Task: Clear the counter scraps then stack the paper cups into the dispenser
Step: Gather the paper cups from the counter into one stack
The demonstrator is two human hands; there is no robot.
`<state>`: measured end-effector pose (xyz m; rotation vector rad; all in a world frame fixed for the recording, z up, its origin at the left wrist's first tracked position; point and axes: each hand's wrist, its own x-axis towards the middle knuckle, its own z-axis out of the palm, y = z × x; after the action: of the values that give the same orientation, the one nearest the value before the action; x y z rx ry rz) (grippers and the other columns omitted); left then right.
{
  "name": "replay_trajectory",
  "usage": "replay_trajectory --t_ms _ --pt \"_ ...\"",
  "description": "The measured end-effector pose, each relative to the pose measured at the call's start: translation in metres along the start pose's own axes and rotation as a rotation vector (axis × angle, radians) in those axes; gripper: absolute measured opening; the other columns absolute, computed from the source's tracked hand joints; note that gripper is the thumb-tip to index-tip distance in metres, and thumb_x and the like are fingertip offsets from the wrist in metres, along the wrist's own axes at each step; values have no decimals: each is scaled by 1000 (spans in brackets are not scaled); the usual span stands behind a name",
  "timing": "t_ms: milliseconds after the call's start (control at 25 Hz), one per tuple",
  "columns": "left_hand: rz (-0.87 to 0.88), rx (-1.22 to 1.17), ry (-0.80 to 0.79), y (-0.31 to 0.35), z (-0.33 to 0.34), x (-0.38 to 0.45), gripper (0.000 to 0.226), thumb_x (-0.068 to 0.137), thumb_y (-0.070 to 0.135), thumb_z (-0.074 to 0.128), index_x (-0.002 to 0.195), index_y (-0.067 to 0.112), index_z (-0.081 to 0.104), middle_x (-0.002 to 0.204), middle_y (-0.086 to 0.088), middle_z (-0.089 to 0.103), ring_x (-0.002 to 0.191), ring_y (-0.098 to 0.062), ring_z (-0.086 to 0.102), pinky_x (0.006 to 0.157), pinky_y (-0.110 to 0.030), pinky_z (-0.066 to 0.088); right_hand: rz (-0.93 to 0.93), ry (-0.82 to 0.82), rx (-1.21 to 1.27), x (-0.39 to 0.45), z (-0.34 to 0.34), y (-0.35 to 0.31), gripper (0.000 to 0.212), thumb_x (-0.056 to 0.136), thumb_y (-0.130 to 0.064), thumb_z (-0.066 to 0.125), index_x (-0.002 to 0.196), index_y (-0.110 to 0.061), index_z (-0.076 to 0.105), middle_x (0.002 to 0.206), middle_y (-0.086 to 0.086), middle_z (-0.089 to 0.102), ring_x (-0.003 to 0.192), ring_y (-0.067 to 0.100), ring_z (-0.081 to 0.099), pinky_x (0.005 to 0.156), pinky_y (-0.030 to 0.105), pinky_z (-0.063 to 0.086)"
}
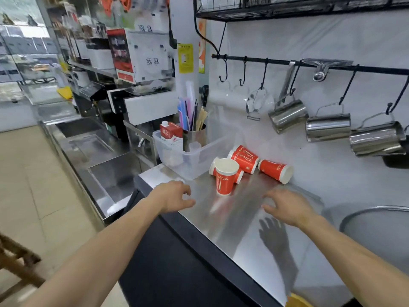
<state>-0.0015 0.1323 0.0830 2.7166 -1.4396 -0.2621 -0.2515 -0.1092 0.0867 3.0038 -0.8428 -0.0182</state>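
cups: one red paper cup (pixel 225 176) is standing upright mid-counter, others (pixel 244 159) are lying tipped behind it, touching, likely awaiting stacking
print: "Cola" is reading partly, rest unclear
left hand (pixel 174 196): hovering empty, fingers loosely curled
right hand (pixel 287 206): hovering empty, fingers spread
counter (pixel 254 235): steel, no scraps showing
dispenser: not showing

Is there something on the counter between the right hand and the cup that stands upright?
Nothing visible. The right hand hovers open above bare steel counter, and the stretch from it to the upright cup is clear. The other cups lie on their sides behind and beside it, not in the path.
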Motion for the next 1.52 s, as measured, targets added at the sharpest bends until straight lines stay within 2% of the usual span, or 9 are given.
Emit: replay_trajectory --t_ms 160,320,520,720,880,1160,1320,1440,1520 --pt "86 -31 28 -19 -17 45 53 85 66 52 125 33 59 130 5 59 117 -19 56 89 -38 46 91 15 8 30 -5 -4 40 94 -45 53 131 -31 56 129 -1 63 115 21 61 91 40 53" --pt "175 -23 65 -18 -28 83 55 84 67 53 127 33 58 131 3 60 118 -20 56 93 -39 49 125 39 37 61 -1 -6 48 92 -47 56 137 -32 51 133 -3 62 117 20 61 90 40 54" --pt "231 -74 82 7 -32 118 66 84 67 56 140 34 46 145 3 49 133 -21 45 103 -45 46 106 86 44 95 12 -1 58 92 -50 55 146 -36 39 142 -5 55 123 20 58 89 39 53" --pt "304 -136 104 37 -26 149 81 80 63 66 149 35 35 152 1 40 140 -23 36 112 -44 36 51 -32 59 131 21 11 62 91 -46 57 148 -36 35 148 -3 50 126 24 55 98 43 51" --pt "307 -181 65 57 -16 173 90 75 66 68 150 39 27 156 1 33 143 -25 29 116 -48 30 15 -63 111 162 30 12 63 90 -44 58 149 -37 35 150 -2 47 130 26 51 101 45 47" --pt "312 -221 63 56 11 193 86 70 66 68 144 47 28 150 8 36 138 -19 34 111 -43 38 -57 -104 198 211 50 -1 74 85 -46 65 150 -38 31 147 -3 47 129 25 51 102 43 46" --pt "309 -297 65 50 15 195 84 67 66 66 139 53 25 147 9 37 136 -18 37 106 -43 42 -88 -165 237 234 67 -3 77 82 -48 68 148 -41 28 148 -3 47 131 25 50 106 47 43" --pt "286 -315 71 48 19 191 82 68 64 66 138 55 24 145 10 34 133 -15 38 100 -39 45 -74 -200 312 242 83 -9 80 84 -42 68 152 -33 28 148 3 48 129 27 52 105 45 45" --pt "265 -330 72 48 19 189 81 70 63 65 138 55 23 145 10 32 132 -15 39 99 -40 46 -70 -183 298 244 91 -13 80 83 -47 68 151 -33 29 146 1 51 128 25 54 104 45 46"
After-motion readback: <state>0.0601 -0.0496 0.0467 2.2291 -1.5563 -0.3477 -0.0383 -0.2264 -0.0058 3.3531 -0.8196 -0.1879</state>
